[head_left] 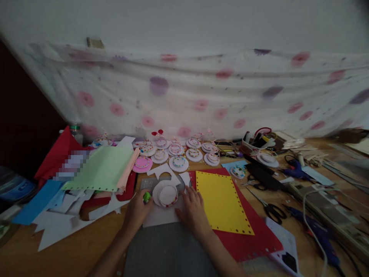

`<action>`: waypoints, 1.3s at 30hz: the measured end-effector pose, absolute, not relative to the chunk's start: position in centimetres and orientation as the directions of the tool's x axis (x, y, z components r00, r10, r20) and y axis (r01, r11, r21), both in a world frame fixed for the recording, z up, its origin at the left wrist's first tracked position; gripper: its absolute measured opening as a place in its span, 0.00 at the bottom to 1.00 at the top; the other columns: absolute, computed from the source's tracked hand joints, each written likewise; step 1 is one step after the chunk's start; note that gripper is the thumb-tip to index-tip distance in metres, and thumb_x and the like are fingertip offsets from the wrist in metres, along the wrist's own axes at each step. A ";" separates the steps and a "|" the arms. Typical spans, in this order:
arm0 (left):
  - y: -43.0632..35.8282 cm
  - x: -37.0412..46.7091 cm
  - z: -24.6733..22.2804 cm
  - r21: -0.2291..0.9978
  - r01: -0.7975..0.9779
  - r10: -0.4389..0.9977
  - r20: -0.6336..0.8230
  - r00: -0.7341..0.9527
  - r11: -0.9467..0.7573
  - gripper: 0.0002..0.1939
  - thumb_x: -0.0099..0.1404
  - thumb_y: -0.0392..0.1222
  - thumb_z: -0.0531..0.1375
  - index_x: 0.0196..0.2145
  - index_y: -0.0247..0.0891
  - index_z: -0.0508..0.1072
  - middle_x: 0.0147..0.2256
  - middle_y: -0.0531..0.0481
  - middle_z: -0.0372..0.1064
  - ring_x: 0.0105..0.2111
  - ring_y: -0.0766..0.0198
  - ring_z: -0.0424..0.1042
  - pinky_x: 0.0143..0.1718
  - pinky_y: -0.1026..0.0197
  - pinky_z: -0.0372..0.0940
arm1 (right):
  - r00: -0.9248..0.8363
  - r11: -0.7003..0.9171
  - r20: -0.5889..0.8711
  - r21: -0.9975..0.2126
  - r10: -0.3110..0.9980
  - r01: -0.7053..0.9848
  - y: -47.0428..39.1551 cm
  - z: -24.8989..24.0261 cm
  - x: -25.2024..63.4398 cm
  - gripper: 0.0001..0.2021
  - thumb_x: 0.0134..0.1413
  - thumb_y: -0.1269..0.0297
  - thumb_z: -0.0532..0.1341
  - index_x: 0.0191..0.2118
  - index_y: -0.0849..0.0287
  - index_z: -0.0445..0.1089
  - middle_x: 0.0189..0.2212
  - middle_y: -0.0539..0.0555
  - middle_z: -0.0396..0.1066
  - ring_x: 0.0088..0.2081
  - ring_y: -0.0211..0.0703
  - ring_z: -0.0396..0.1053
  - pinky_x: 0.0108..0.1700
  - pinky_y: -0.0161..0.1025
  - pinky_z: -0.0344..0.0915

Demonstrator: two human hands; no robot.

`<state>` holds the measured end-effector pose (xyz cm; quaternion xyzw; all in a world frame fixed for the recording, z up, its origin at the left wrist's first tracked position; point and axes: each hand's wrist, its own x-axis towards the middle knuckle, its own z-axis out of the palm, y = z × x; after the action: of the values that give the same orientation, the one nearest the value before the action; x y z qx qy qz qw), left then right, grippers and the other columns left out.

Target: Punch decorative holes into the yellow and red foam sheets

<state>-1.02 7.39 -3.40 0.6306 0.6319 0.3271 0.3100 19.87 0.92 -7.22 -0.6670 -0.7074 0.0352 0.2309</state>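
My left hand (137,211) is closed around a small bright green object (147,197); its kind is too blurred to tell. Just right of it lies a round white two-tier paper disc (167,195), with small red beads on its lower right edge. A white paper sheet (157,217) lies under the disc, on a grey mat (167,250). My right hand (193,209) rests on the disc's other side, fingers stretched and apart, fingertips by a white paper scrap (185,179). Beyond is a cut-out white paper (163,169).
Several decorated paper discs (178,163) stand at the back. Yellow foam sheet (223,202) and red sheet (253,234) lie right, near scissors (272,211), a blue glue gun (317,234) and a power strip (325,215). Coloured sheets (100,169) and paper scraps (60,225) pile up left.
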 end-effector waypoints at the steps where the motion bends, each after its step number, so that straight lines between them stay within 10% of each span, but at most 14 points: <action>1: 6.3 -1.2 -3.6 0.791 0.611 0.999 0.052 -0.008 -0.036 0.15 0.52 0.44 0.59 0.37 0.37 0.73 0.38 0.44 0.73 0.42 0.52 0.71 0.46 0.52 0.63 | 0.042 0.058 0.278 -0.340 0.960 0.939 -0.3 -7.0 20.3 0.28 0.49 0.64 0.62 0.58 0.59 0.62 0.61 0.65 0.58 0.61 0.62 0.55 0.59 0.59 0.52; 6: -0.8 -1.4 -5.6 0.650 0.673 0.933 0.192 0.304 -0.353 0.14 0.65 0.42 0.54 0.48 0.41 0.69 0.43 0.45 0.72 0.44 0.57 0.73 0.46 0.56 0.66 | 0.356 -0.306 0.172 -0.263 0.918 0.915 -5.5 -5.7 22.2 0.29 0.52 0.63 0.57 0.59 0.67 0.57 0.55 0.72 0.61 0.54 0.70 0.60 0.46 0.60 0.63; 16: -2.7 -3.2 -8.3 0.377 0.647 0.743 0.223 0.631 -0.663 0.19 0.66 0.33 0.52 0.54 0.43 0.68 0.47 0.45 0.72 0.44 0.59 0.75 0.45 0.58 0.70 | 0.308 -0.308 0.086 -0.017 0.947 0.951 -4.2 -5.2 21.0 0.22 0.56 0.74 0.51 0.56 0.69 0.63 0.53 0.74 0.64 0.52 0.68 0.64 0.43 0.54 0.69; 29: -3.1 -4.3 -6.9 0.158 0.523 0.546 0.290 0.786 -0.837 0.15 0.70 0.37 0.51 0.52 0.40 0.69 0.42 0.47 0.74 0.40 0.62 0.76 0.42 0.61 0.70 | 0.123 -0.102 0.079 -0.228 0.989 0.968 -7.4 -7.6 24.3 0.27 0.55 0.81 0.45 0.61 0.65 0.55 0.62 0.66 0.57 0.63 0.61 0.54 0.55 0.57 0.64; 39: -5.7 -6.7 -2.7 0.153 0.441 0.446 -0.005 0.895 -0.884 0.14 0.67 0.50 0.56 0.44 0.38 0.70 0.39 0.50 0.74 0.34 0.61 0.74 0.34 0.61 0.67 | -0.472 0.464 0.064 -0.334 0.879 0.820 -13.9 -5.1 28.0 0.15 0.58 0.72 0.56 0.51 0.57 0.65 0.48 0.61 0.69 0.48 0.52 0.68 0.48 0.48 0.70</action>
<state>-6.67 -5.67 -2.70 0.9705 0.2284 0.0151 0.0753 27.97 -13.88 -5.10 -0.5011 -0.8480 0.1294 0.1145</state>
